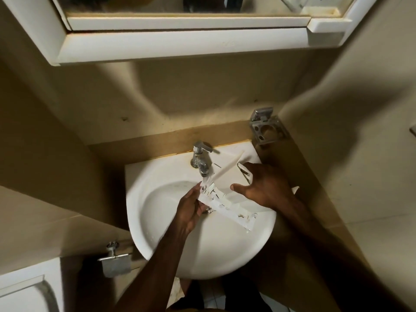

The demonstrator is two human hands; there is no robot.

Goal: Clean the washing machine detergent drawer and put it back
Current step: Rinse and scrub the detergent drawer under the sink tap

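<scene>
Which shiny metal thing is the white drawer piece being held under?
The tap at the back of the sink. The left hand holds the white drawer piece below its spout. The metal holder and the metal bracket sit on the walls.

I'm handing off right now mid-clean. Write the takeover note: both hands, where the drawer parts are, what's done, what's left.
Left hand: grips the long white drawer insert at its upper end, holding it over the sink under the tap.
Right hand: fingers spread over the white drawer body, which lies at the sink's back right corner; a firm grip cannot be confirmed.
Done: drawer is out of the machine and in two parts at the sink.
Unclear: the image is blurred, so whether water is running cannot be told.
Left: finish rinsing both parts, reassemble, refit the drawer in the washing machine, which is not in view.
</scene>
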